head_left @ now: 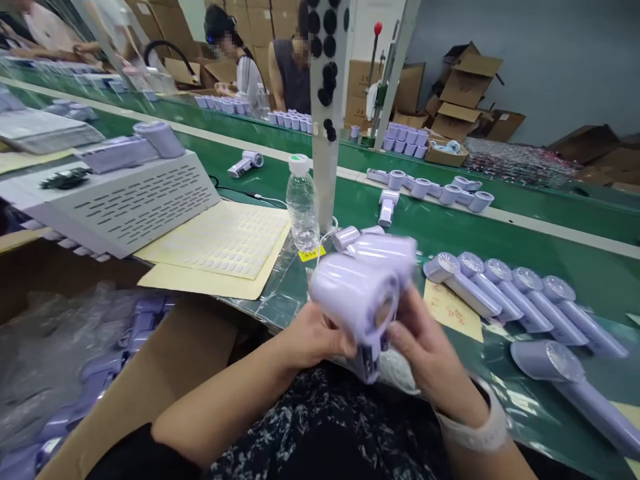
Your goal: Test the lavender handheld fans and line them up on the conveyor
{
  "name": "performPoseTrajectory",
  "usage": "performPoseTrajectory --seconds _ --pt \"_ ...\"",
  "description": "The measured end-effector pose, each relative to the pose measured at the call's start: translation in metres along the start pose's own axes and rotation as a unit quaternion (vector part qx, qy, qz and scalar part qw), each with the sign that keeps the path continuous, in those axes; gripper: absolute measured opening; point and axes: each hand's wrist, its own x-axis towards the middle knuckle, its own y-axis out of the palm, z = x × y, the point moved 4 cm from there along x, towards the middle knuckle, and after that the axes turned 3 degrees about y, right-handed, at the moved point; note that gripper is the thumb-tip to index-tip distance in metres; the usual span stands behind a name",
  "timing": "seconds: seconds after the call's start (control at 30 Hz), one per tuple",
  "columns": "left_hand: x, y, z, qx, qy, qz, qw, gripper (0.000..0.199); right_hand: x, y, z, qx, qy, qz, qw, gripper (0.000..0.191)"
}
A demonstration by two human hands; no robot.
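In the head view, a lavender hair-dryer-shaped housing (345, 293) is up in front of my body, its round open end facing right and its short neck pointing down. My left hand (320, 337) is closed around its neck, the thumb across the front. My right hand (425, 343) is curled at its right side, thumb near the open end. Just behind it, a second lavender housing (387, 250) is blurred and touches or nearly touches my right fingers. Part of its handle is hidden.
A row of lavender housings (525, 283) and a single housing (550, 363) lie on the right. A plastic bottle (303, 207) stands by a post (325, 160). To the left are a sticker sheet (225, 243), a slotted metal box (145, 207) and a carton (165, 373). Co-workers sit beyond the conveyor.
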Motion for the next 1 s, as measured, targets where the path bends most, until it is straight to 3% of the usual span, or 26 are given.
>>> performPoseTrajectory --seconds 0.07,0.2,0.33,0.47,0.6,0.73,1.0 --pt "-0.003 -0.009 0.003 0.023 -0.031 0.01 0.999 0.06 -0.005 0.003 -0.005 0.098 0.061 0.073 0.991 0.05" --pt "0.005 -0.023 -0.001 -0.079 -0.066 -0.037 0.994 0.064 -0.015 -0.007 -0.021 0.146 0.124 -0.023 0.981 0.042" --pt "0.005 -0.01 -0.001 -0.134 -0.079 -0.019 0.988 0.062 -0.02 -0.01 -0.026 0.23 0.166 -0.061 0.957 0.036" --pt "-0.004 0.015 0.003 -0.13 -0.068 0.02 0.989 0.048 -0.027 -0.012 -0.013 0.27 0.168 -0.027 0.948 0.043" --pt "-0.008 0.03 0.01 -0.145 -0.079 0.038 0.986 0.047 -0.036 -0.012 -0.013 0.272 0.151 -0.025 0.95 0.039" --pt "-0.005 0.027 0.016 -0.109 -0.09 0.02 0.99 0.045 -0.039 -0.008 -0.022 0.28 0.14 -0.046 0.949 0.034" --pt "-0.009 0.018 0.022 -0.087 -0.114 0.026 0.989 0.054 -0.035 -0.003 -0.025 0.295 0.173 -0.078 0.936 0.049"
